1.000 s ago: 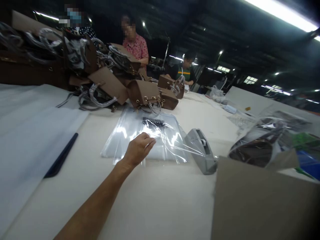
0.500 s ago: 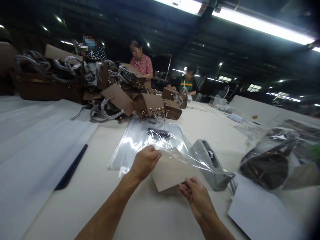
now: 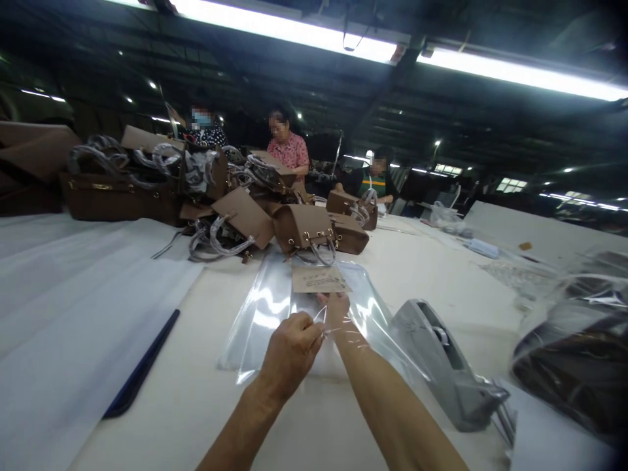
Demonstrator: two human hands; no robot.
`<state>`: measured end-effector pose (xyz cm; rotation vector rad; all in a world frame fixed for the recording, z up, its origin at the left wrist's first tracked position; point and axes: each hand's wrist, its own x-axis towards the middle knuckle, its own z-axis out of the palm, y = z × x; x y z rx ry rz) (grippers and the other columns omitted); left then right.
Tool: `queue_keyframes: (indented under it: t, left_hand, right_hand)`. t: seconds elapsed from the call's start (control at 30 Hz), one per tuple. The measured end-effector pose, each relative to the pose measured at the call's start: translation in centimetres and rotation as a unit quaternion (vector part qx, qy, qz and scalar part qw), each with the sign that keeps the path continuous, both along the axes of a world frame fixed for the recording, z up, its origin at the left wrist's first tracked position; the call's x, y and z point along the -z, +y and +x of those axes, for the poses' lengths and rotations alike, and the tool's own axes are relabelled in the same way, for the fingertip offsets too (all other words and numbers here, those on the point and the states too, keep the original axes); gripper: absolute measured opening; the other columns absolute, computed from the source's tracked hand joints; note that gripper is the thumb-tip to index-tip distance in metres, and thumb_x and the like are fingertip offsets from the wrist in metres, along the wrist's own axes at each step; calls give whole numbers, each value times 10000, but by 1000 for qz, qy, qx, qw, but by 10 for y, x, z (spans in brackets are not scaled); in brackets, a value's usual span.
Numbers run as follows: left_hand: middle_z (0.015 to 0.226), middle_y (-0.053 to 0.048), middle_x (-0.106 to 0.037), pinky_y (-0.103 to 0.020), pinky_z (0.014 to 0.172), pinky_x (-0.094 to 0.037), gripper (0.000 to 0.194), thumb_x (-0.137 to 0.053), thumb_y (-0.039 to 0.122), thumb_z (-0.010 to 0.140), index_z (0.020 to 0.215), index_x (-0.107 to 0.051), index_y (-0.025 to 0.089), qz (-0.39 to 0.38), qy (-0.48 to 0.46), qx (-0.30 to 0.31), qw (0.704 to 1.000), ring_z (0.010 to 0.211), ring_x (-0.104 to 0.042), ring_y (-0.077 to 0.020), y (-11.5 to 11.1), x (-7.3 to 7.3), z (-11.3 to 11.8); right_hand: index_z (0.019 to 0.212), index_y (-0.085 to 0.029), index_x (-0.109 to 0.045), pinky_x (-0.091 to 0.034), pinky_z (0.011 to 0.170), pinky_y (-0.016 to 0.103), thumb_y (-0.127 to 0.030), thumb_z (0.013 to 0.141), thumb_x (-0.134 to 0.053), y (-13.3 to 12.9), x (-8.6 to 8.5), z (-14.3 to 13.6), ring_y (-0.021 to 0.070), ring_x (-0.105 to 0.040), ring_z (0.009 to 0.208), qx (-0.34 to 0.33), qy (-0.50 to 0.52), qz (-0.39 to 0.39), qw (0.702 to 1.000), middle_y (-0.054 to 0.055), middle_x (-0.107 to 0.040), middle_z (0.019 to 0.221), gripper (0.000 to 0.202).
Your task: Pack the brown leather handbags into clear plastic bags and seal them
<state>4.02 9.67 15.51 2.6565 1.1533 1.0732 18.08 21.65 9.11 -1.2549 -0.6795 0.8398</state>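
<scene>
My left hand (image 3: pixel 293 350) pinches the edge of a clear plastic bag (image 3: pixel 265 297) that lies on a stack of similar clear bags. My right hand (image 3: pixel 336 309) reaches under the bag's film, its fingers closed on the near edge of a tan card (image 3: pixel 321 280). The card lies flat inside the bag, and small dark print shows on it or through it. Just right of the bags sits a grey tape dispenser (image 3: pixel 436 363).
Brown handbags (image 3: pixel 304 226) with wrapped handles pile up at the back. A dark blue strip (image 3: pixel 142 366) lies at left, a plastic-wrapped bag (image 3: pixel 569 353) at right. Several people, one in a pink shirt (image 3: pixel 290 152), are behind the pile.
My right hand has moved forward and left with the card, now under the plastic film. My left hand has come slightly lower, still pinching the film. The view has tilted upward.
</scene>
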Motion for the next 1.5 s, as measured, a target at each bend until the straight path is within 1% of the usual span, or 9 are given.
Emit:
queue_keyframes:
  t: [0.13, 0.33, 0.53, 0.77, 0.87, 1.03, 1.2, 1.3, 1.5]
  left_hand:
    - [771, -33, -514, -243, 647, -394, 220, -416, 252, 885, 878, -630, 197, -16, 31, -54, 998, 730, -487, -141, 1, -1, -2]
    - [698, -13, -537, -237, 520, -307, 278, -379, 359, 896, 885, -634, 251, -60, 90, -138, 984, 655, -504, -150, -2, -6, -1]
    - [708, -11, -554, -228, 508, -295, 265, -404, 352, 885, 849, -642, 242, -63, 97, -134, 984, 628, -515, -137, -8, -16, -2]
    - [762, -2, -577, -233, 523, -321, 267, -392, 367, 887, 859, -627, 246, -58, 72, -145, 985, 632, -534, -138, -15, -20, -4]
    - [770, -5, -598, -242, 548, -337, 254, -404, 360, 883, 876, -634, 252, -63, 71, -150, 984, 655, -556, -151, -10, -17, -7]
    - [782, -6, -632, -248, 566, -377, 235, -423, 350, 875, 902, -636, 256, -64, 54, -149, 985, 686, -584, -169, -12, -22, -9]
    - [902, -38, -645, -232, 690, -460, 262, -420, 290, 882, 1084, -563, 204, -46, -78, 97, 991, 730, -594, -128, -48, -28, 17]
    - [983, -46, -620, -264, 751, -483, 229, -452, 234, 857, 1048, -579, 224, -93, 32, 235, 967, 833, -596, -151, -57, -9, 37]
    - [1309, -137, -407, -444, 992, -362, 468, -457, 238, 849, 1301, -356, 174, -99, -20, 26, 995, 1224, -375, -252, -4, 31, 15]
  right_hand:
    - [1096, -126, -496, -501, 634, 284, -353, 889, -461, -29, -7, 5, 119, -565, 727, -60, -56, -76, 994, 51, -564, 924, 309]
    - [1068, -207, -585, -456, 805, 408, -377, 684, -688, -164, -31, 35, 234, -557, 897, -194, -261, -66, 943, 58, -611, 975, 433]
    - [987, -157, -602, -399, 833, 421, -59, 814, -460, -200, -34, 76, 281, -478, 1035, -184, -792, -8, 582, 140, -523, 1164, 244]
    - [708, -174, -606, -362, 588, 286, -357, 901, -376, -204, -70, 72, 177, -544, 645, -280, -795, -30, 537, 70, -595, 696, 352]
    - [657, -155, -634, -297, 483, 276, -217, 819, -464, -223, -66, 69, 190, -533, 499, -337, -790, -123, 497, 91, -581, 562, 243]
    - [1299, -136, -408, -310, 480, 259, -30, 742, -410, -217, -50, 80, 215, -564, 547, -280, -781, -180, 529, 97, -629, 662, 568]
    - [1390, -162, -216, -412, 613, 265, -188, 818, -415, -176, -68, 79, 154, -555, 575, -298, -567, -74, 765, 4, -606, 656, 607]
    - [1386, -198, -212, -439, 625, 239, -218, 852, -371, -153, -87, 76, 116, -575, 607, -277, -514, -46, 811, 12, -622, 823, 558]
    - [1250, -208, -454, -449, 753, 278, -303, 774, -554, -140, -87, 85, 169, -568, 877, -297, -531, -51, 792, 54, -579, 1076, 495]
